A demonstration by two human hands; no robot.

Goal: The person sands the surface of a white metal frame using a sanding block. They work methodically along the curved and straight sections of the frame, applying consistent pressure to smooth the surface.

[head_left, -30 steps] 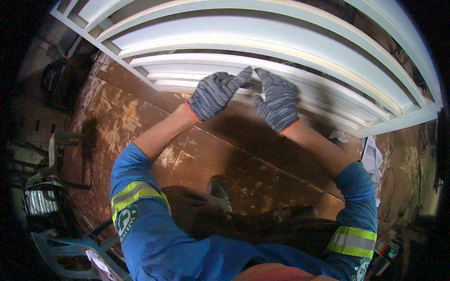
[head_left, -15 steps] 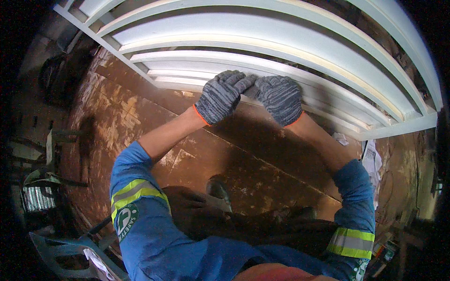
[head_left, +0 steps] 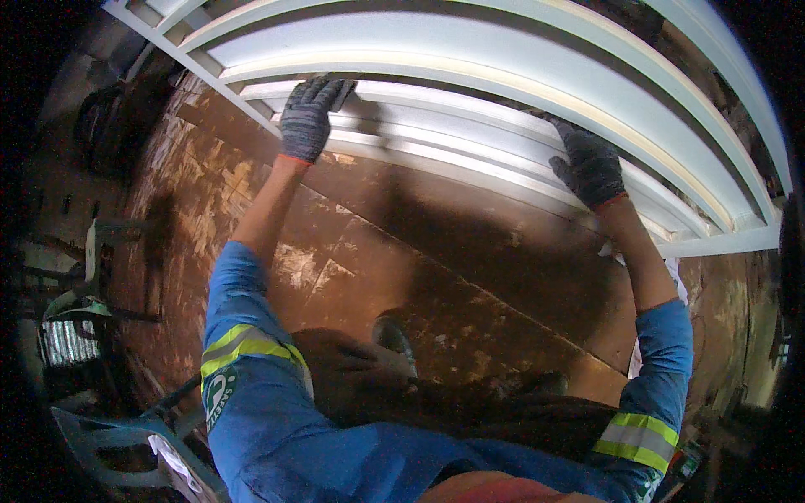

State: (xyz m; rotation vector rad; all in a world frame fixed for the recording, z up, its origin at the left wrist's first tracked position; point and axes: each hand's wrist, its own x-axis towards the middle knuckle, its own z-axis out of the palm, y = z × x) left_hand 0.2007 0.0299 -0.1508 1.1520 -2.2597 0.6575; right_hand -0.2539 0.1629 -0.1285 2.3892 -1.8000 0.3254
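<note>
Slatted frame (head_left: pixel 503 84): white. 2 gloves (head_left: pixel 306 121): grey-black striped, orange cuff edges (head_left: pixel 297 159). Sleeves (head_left: pixel 236 289): blue, yellow-and-silver bands (head_left: pixel 245 345). Floor (head_left: pixel 486 243): brown, pale patches (head_left: pixel 295 261).

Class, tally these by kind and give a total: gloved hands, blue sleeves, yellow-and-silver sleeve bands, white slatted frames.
Gloved hands: 2 (left hand, right hand)
Blue sleeves: 2 (left sleeve, right sleeve)
Yellow-and-silver bands: 2 (left band, right band)
White slatted frame: 1
Total: 7

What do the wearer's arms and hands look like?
Left hand and right hand: dark grey knit gloves with orange cuff edges, left streaked. Blue sleeves, bare forearms below; each sleeve has a yellow-green band split by grey. Green-and-white emblem on the left sleeve.
</note>
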